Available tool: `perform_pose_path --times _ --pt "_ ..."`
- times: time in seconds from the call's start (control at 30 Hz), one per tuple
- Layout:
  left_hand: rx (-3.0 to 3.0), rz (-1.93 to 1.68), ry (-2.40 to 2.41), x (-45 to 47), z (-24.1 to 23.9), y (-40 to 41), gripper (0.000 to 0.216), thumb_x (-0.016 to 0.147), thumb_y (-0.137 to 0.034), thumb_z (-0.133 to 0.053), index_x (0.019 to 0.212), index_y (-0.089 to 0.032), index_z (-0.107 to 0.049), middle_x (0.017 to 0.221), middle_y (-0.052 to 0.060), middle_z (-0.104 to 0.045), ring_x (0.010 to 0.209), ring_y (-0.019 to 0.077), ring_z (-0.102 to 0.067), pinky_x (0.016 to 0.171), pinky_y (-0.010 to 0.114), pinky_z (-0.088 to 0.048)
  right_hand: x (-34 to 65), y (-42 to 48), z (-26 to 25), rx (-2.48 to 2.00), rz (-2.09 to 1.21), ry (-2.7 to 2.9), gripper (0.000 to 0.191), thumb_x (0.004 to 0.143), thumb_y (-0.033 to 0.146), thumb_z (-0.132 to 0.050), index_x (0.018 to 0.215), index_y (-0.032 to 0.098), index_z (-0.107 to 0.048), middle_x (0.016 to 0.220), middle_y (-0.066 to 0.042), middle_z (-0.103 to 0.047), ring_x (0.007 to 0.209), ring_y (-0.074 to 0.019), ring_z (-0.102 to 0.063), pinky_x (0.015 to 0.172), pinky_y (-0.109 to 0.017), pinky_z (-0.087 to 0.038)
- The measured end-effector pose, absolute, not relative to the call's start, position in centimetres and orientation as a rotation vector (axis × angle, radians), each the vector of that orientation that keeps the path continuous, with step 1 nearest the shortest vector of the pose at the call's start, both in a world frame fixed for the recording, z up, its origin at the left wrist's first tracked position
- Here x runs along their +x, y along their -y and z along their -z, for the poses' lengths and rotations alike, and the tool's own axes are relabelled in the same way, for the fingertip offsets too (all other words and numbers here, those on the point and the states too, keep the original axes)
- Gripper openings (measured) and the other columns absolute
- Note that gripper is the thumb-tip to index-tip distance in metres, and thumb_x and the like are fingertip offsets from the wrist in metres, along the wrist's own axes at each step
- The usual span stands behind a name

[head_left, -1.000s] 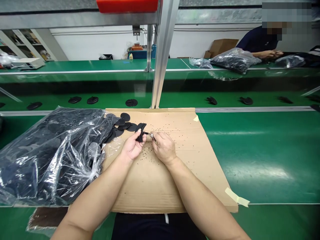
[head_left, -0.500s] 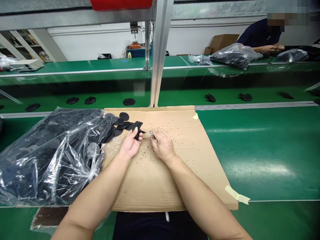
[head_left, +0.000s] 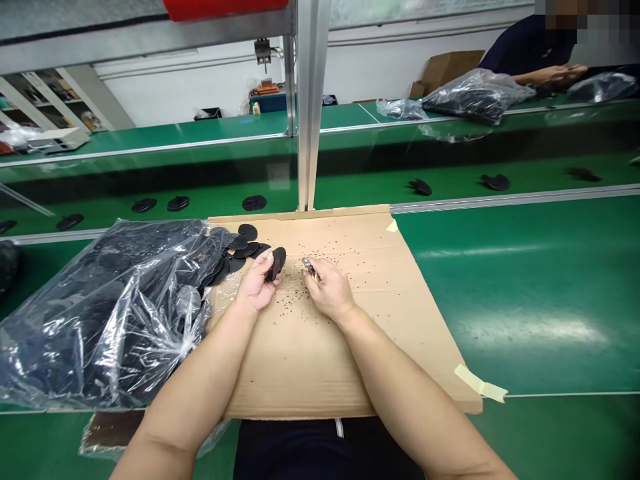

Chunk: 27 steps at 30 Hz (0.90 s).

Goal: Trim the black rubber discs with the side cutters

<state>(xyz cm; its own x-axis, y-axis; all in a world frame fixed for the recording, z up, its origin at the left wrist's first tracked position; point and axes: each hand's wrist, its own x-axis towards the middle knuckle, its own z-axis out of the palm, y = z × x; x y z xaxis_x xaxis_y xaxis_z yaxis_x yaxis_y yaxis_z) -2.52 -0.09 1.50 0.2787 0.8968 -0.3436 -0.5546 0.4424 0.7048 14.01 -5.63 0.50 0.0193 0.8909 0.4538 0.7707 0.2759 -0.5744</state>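
My left hand (head_left: 259,283) is closed on a black round plastic part (head_left: 277,264), tilted so that its flat face shows toward the right. A short gap to the right, my right hand (head_left: 329,288) is wrapped round a pair of nippers (head_left: 309,266); their metal jaws stick out toward the black part without touching it, and most of the handles are hidden in the palm. Below both hands lies a cardboard sheet (head_left: 300,373) scattered with tiny black bits. Several loose black discs (head_left: 247,232) lie just behind my left hand, by the mouth of a clear plastic bag (head_left: 100,313) full of them.
Yellowish tape (head_left: 481,385) holds the cardboard's right corner to the green bench (head_left: 500,287). A metal post (head_left: 311,100) rises behind the cardboard. More black parts (head_left: 254,203) sit along the green strip beyond. A co-worker (head_left: 520,50) is at the far right with plastic bags.
The black part in my left hand has turned, its round face now showing instead of its edge and a projecting stem. My right hand has drawn slightly right; the jaws point more upward. The view has shifted slightly.
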Motion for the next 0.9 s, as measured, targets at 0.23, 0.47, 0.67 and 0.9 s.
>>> perform_pose_path --times 0.23,0.47,0.67,0.9 --pt "0.5 -0.878 -0.639 -2.6 -1.2 0.3 0.02 0.08 -0.013 -0.062 0.099 -0.019 -0.061 0.068 -0.002 -0.053 0.041 0.0051 -0.037 0.04 0.017 -0.029 13.5 6.1 -1.0 -1.446 -0.332 2.021 0.019 0.088 0.021 -0.053 0.102 0.022 -0.066 0.085 -0.004 -0.065 0.081 -0.0193 -0.06 0.073 -0.029 -0.047" --pt "0.524 -0.833 -0.642 -2.5 -1.7 0.6 0.02 0.079 -0.013 -0.059 0.099 -0.018 -0.06 0.067 -0.002 -0.052 0.039 0.0052 -0.036 0.04 0.018 -0.029 13.3 6.3 -1.2 -1.505 -0.339 2.168 0.018 0.09 0.025 -0.054 0.103 0.022 -0.066 0.088 -0.005 -0.065 0.077 -0.0187 -0.06 0.07 -0.028 -0.045" --pt "0.556 -0.836 -0.674 -2.3 -1.9 0.7 0.018 0.079 -0.013 -0.059 0.097 -0.016 -0.06 0.064 -0.002 -0.052 0.038 0.0059 -0.036 0.038 0.018 -0.028 13.3 6.4 -1.5 -1.502 -0.348 2.208 0.027 0.091 0.025 -0.051 0.114 0.021 -0.064 0.092 -0.006 -0.066 0.082 -0.019 -0.061 0.073 -0.028 -0.046" --pt "0.571 -0.84 -0.671 -2.3 -1.6 0.6 0.02 0.077 -0.014 -0.063 0.097 -0.016 -0.061 0.063 -0.003 -0.049 0.038 0.0059 -0.035 0.038 0.018 -0.027 13.2 6.7 -2.1 -1.571 -0.426 2.231 0.033 0.092 0.027 -0.048 0.122 0.021 -0.06 0.098 -0.007 -0.066 0.087 -0.0201 -0.062 0.076 -0.029 -0.046"
